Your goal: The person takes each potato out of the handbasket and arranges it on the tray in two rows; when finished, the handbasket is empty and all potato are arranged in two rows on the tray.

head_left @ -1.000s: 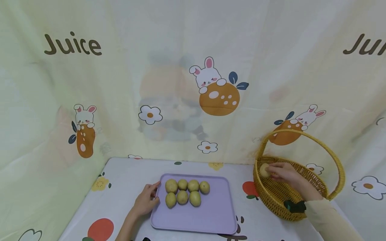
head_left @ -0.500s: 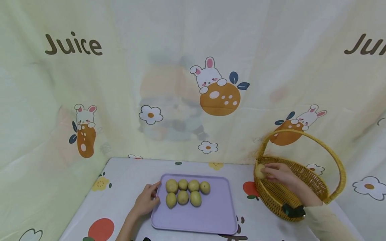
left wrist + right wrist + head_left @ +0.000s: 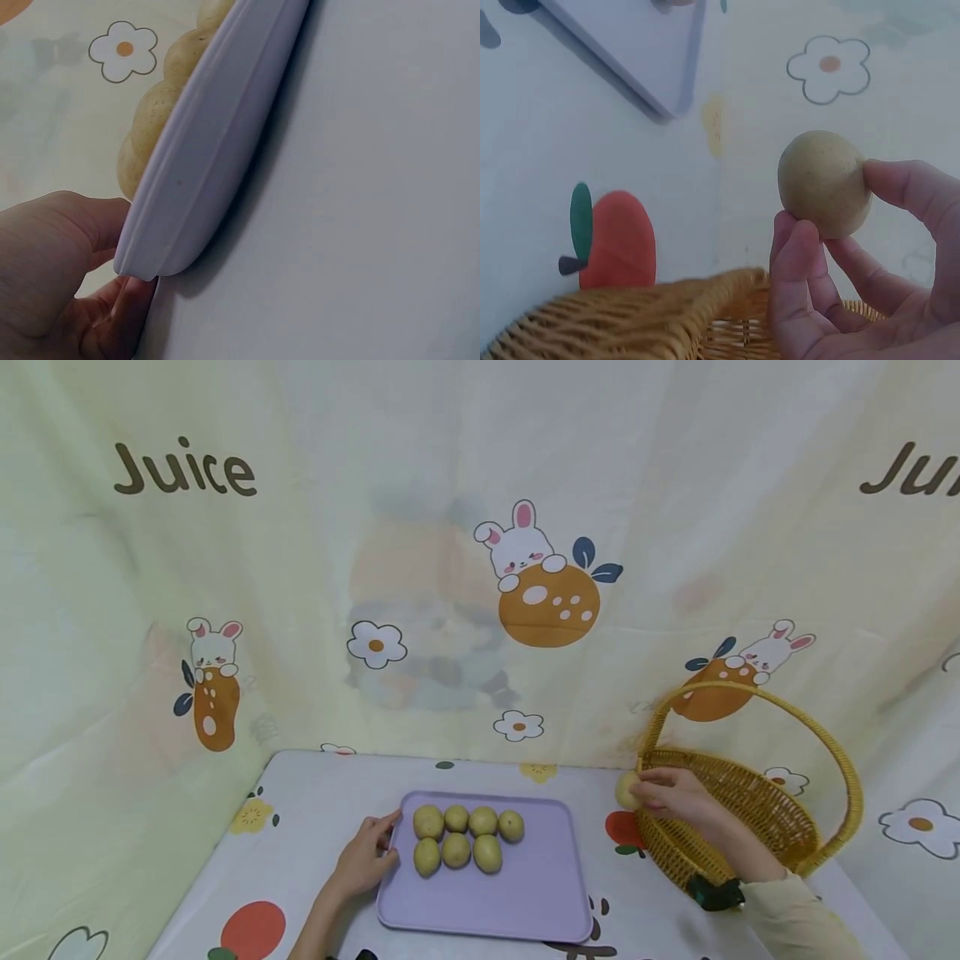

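My right hand (image 3: 675, 795) pinches a small, round, pale potato (image 3: 825, 184) between thumb and fingertips. In the head view that potato is just outside the left rim of the wicker basket (image 3: 667, 852), with my forearm crossing over the basket. On the left, my left hand (image 3: 365, 857) holds the left edge of a lilac tray (image 3: 525, 902). The left wrist view has its thumb and fingers about the tray's rim (image 3: 187, 172). Several potatoes (image 3: 456, 850) lie in two rows in the tray's upper left part, the front row having three.
The basket's tall arched handle (image 3: 806, 718) rises at the right end of the table. A printed cloth (image 3: 322, 802) covers the tabletop, and a printed curtain (image 3: 435, 527) hangs behind. A dark green band (image 3: 716, 892) is by my right wrist.
My right hand has carried the potato leftward, from inside the basket to outside its left rim. My left hand, the tray and its potatoes stay in place.
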Demonstrator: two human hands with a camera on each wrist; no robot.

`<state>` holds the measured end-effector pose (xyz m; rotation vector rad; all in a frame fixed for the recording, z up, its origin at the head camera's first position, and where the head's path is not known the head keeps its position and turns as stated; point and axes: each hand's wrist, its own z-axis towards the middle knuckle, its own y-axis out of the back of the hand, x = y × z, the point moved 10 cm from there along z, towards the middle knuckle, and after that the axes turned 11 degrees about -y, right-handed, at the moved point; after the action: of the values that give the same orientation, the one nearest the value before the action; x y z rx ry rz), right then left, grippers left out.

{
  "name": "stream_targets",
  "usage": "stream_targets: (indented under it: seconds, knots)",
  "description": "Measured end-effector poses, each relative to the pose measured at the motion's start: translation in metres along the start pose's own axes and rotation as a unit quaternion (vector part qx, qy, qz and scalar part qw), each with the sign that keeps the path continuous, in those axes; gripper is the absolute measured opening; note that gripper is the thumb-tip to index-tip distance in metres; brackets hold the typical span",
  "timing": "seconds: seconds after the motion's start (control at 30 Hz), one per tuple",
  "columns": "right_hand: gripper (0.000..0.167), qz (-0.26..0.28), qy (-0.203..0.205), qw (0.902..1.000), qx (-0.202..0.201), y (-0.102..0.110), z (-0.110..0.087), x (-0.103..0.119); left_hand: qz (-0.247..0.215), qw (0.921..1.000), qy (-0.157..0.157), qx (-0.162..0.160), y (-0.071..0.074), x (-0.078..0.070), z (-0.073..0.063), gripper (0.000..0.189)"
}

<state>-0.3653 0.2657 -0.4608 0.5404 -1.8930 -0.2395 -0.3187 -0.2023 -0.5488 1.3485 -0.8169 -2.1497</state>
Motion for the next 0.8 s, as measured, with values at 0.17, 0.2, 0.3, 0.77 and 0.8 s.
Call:
stream_targets:
  seconds: [0.17, 0.2, 0.3, 0.77, 0.8]
  knots:
    - [0.056, 0.004, 0.001, 1.0000, 0.004, -0.009, 0.002, 0.001, 0.001, 1.0000, -0.002, 0.001, 0.000, -0.001, 0.001, 0.062]
    - [0.056, 0.004, 0.001, 1.0000, 0.005, -0.011, 0.002, 0.001, 0.000, 1.0000, -0.002, 0.001, 0.000, -0.001, 0.001, 0.062]
    - [0.055, 0.000, 0.002, 1.0000, 0.007, -0.016, 0.001, 0.003, -0.003, 1.0000, -0.002, 0.000, 0.000, -0.001, 0.000, 0.062]
    - [0.048, -0.032, 0.016, 0.9994, -0.002, -0.038, 0.006, 0.009, -0.005, 1.0000, 0.002, 0.002, 0.001, -0.001, 0.000, 0.063]
    - [0.047, -0.033, 0.016, 0.9993, 0.000, -0.040, 0.006, 0.009, -0.006, 1.0000, 0.004, 0.004, 0.001, -0.001, 0.000, 0.063]
